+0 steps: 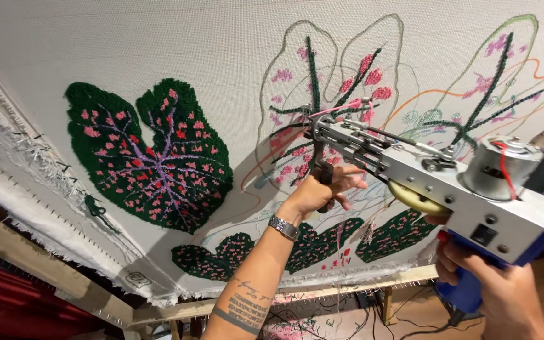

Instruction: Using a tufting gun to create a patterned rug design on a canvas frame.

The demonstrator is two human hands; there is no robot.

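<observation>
A silver and blue tufting gun [436, 179] points at a stretched white cloth [158, 44]. My right hand [495, 293] is closed around its blue grip at the lower right. My left hand [322, 189], with a metal watch on the wrist, grips the gun's black front handle. The gun's needle end [315, 126] touches the cloth inside an outlined leaf [328, 94] that has dark green veins and pink spots. Pink yarn [341, 108] runs along the top of the gun to the needle.
A finished dark green leaf [152, 151] with pink and purple marks fills the cloth's left part. Smaller green patches [247, 249] lie lower down. The wooden frame [322, 293] with nail strips holds the cloth. Cables [347, 318] lie on the floor below.
</observation>
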